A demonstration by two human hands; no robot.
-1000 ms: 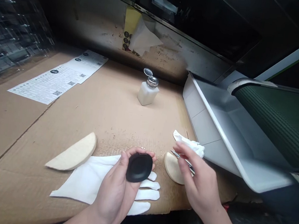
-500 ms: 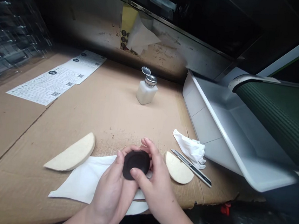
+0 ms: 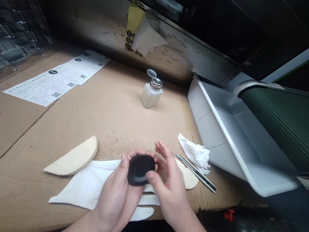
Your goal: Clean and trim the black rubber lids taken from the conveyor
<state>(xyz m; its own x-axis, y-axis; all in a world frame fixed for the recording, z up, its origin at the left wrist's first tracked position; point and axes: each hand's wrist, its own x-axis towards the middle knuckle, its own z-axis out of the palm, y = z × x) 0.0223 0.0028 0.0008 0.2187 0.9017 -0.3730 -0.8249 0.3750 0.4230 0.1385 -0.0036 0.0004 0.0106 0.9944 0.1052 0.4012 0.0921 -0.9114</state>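
My left hand holds a small black rounded-square piece, smooth and slightly dished, with its thumb along the left edge. At the piece's right edge is my right hand, its fingers raised and apart and the thumb tip overlapping the rim; whether the thumb touches is unclear. Beneath both hands lies a flat white glove, partly covered. A thick cream half-round pad rests to the left. Another cream pad sits behind my right hand, with a utility knife lying across it.
A crumpled white cloth lies beside the knife. Farther back on the cardboard stands a pump bottle with its metal lid up. Printed sheets lie at left. A white bin and a green conveyor belt are at right.
My right hand has shifted right, and its thumb has slid from the middle of the black piece to its right edge. The left hand keeps its hold.
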